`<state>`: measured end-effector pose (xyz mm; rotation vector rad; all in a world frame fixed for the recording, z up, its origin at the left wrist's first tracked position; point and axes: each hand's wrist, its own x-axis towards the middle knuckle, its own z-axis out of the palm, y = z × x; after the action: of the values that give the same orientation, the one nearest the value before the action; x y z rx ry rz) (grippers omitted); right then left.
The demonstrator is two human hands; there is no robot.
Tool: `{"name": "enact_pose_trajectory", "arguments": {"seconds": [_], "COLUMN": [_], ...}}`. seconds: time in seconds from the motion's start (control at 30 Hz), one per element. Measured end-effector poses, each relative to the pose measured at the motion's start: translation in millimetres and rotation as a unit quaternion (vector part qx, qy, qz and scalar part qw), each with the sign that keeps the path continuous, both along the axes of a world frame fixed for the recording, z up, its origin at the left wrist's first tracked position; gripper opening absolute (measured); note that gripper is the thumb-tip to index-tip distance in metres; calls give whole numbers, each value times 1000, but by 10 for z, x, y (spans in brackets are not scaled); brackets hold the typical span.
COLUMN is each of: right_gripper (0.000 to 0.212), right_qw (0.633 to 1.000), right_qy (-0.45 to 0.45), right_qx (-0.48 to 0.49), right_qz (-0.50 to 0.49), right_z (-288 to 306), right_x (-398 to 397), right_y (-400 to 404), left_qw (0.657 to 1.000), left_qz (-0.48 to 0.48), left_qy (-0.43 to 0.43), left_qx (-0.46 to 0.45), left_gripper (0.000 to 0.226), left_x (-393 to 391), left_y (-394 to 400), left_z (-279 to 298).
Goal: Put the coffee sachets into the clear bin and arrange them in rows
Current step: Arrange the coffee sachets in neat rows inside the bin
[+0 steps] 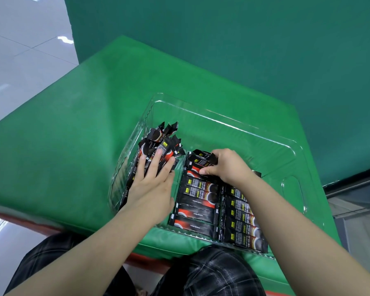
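Head view: two bare hands sort black coffee sachets inside a clear bin (239, 124) on a green-covered table (62, 146).

Two neat rows of flat sachets (218, 210) fill the bin's near half, toward six o'clock, stacked toward the far wall. Each sachet's long axis runs across, from nine to three o'clock, with a slight tilt. The right hand (229, 167), fingers curled, grasps a small bunch of sachets (203, 158) at the far end of the left row. At nine o'clock in the bin, a loose bundle of sachets (158, 146) leans on the left wall, its long axis pointing toward twelve to one o'clock. The left hand (152, 184) lies on this bundle with straight, spread fingers, gripping nothing. The bin's far half, from twelve to three o'clock, is open floor. The bin's near rim lies close to the table's near edge.
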<state>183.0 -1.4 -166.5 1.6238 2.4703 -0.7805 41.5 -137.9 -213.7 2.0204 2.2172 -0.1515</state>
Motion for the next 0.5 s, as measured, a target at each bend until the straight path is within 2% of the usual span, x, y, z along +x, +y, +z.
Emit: {"name": "enact_pose_trajectory", "arguments": {"seconds": [0.17,0.33,0.5], "right_gripper": [41,30,22], "right_qw": [998,989,993], "right_qy": [-29,-18,-5], "right_qx": [22,134,96], "right_qz": [50,65,70], "right_z": [-59,38,95], "right_x": [-47,44,165], "right_y": [54,70,-31], "left_qw": [1000,1000,1000], "left_qz": [3,3,4], "left_qy": [-6,-8,-10], "left_qx": [3,-1,-1], "left_gripper": [69,68,68], "left_x": [4,4,2], "left_y": [-6,-3,-4], "left_z": [4,11,1]}}
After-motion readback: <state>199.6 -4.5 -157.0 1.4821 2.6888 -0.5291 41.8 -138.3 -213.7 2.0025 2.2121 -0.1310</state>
